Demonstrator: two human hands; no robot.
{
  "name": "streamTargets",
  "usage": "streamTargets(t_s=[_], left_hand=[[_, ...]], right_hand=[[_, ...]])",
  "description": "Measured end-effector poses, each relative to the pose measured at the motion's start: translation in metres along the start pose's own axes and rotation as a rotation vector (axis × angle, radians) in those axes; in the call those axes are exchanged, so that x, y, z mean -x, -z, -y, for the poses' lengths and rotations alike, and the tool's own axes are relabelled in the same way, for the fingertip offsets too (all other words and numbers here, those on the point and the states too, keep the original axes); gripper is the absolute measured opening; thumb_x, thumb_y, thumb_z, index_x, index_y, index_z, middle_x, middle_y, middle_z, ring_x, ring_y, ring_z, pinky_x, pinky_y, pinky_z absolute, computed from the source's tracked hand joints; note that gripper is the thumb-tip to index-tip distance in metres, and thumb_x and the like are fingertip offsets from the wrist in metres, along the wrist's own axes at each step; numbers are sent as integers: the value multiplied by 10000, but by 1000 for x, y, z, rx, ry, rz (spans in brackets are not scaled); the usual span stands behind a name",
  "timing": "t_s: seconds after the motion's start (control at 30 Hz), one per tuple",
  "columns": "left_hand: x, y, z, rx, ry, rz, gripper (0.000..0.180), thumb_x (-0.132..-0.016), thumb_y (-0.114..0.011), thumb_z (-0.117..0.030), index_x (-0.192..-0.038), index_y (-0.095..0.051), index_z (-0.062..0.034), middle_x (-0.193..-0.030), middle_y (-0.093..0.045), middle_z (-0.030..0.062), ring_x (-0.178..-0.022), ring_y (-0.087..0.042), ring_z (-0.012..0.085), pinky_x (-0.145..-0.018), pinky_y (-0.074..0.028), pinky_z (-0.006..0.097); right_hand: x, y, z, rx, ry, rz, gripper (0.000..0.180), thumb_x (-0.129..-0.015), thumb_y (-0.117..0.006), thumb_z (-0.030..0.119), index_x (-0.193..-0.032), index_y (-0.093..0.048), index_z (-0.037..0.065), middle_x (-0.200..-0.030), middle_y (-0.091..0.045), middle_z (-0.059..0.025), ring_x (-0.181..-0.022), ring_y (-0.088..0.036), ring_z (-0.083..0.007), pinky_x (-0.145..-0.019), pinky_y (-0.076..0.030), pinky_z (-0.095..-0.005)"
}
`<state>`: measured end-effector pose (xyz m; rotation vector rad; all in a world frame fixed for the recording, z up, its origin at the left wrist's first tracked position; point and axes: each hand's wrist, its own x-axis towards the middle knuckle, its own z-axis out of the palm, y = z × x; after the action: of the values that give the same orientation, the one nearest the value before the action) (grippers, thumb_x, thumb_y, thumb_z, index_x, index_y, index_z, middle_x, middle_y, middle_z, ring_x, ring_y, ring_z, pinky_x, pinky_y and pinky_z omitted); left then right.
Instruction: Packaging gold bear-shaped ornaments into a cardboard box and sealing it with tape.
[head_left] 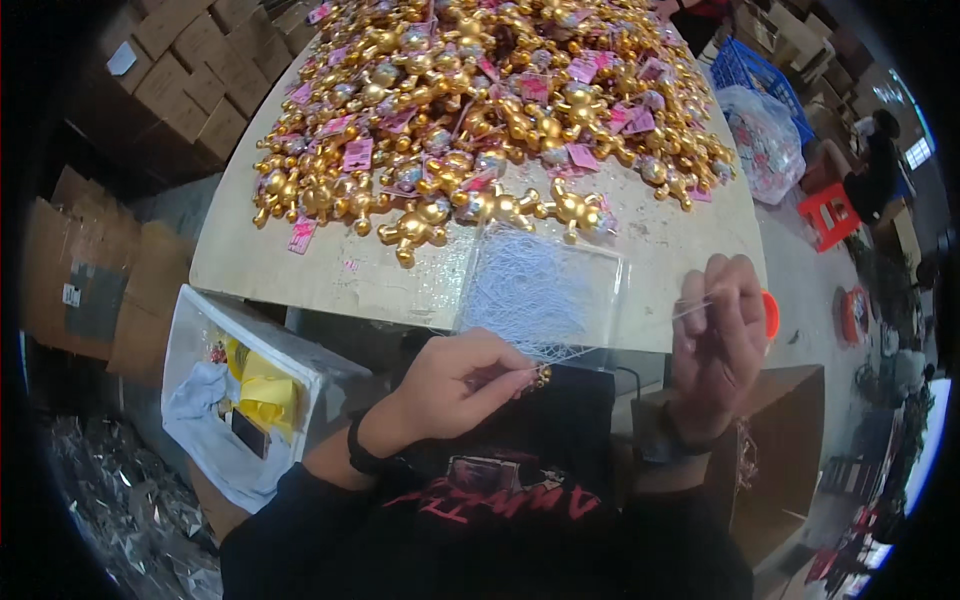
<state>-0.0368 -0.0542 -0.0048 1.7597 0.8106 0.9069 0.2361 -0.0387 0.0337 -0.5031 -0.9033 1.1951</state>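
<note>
My left hand is closed in a pinch at the table's near edge. A small gold piece shows at its fingertips, mostly hidden by the fingers. To the right, my raised right hand pinches a thin white string, which runs toward my left hand. Between the hands and just beyond them lies a shallow clear tray, with many loose white strings tangled inside. Behind it, a large heap of shiny gold bear-shaped figures with pink tags covers the far part of the table.
At my left stands a white bin holding cloth and yellow material. An open cardboard box is at my right, and an orange-red round object sits behind my right hand. Stacked cartons, a blue crate and a seated person are farther off.
</note>
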Motion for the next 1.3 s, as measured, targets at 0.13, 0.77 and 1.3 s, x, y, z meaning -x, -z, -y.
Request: streamTargets(t_s=[0.13,0.77,1.3], left_hand=[[4,-5,4,129,89,-21,76,-989,-650,-15,-983,-708,34,-830,-694,74,-712,-649,108,-623,-488,243],[12,5,10,124,130,-103,94,-992,-676,-63,-974,-730,12,-784,-721,37,-700,-653,58,-642,-498,222],[13,7,7,212,168,-81,91,-1012,-629,-14,-996,-694,48,-853,-683,62,-737,-605,91,-660,-465,237]], right_hand=[[4,17,-13,106,-145,-65,94,-1058,-592,91,-1010,-545,26,-852,-621,-78,-688,-574,-109,-545,-459,-213],[13,10,-39,201,-385,-35,112,-1042,-633,120,-1018,-615,12,-817,-653,-48,-719,-636,-97,-580,-471,-212],[19,-9,-42,425,-467,229,267,-973,-662,23,-1239,-657,6,-855,-537,67,-724,-447,-2,-645,-356,-176]])
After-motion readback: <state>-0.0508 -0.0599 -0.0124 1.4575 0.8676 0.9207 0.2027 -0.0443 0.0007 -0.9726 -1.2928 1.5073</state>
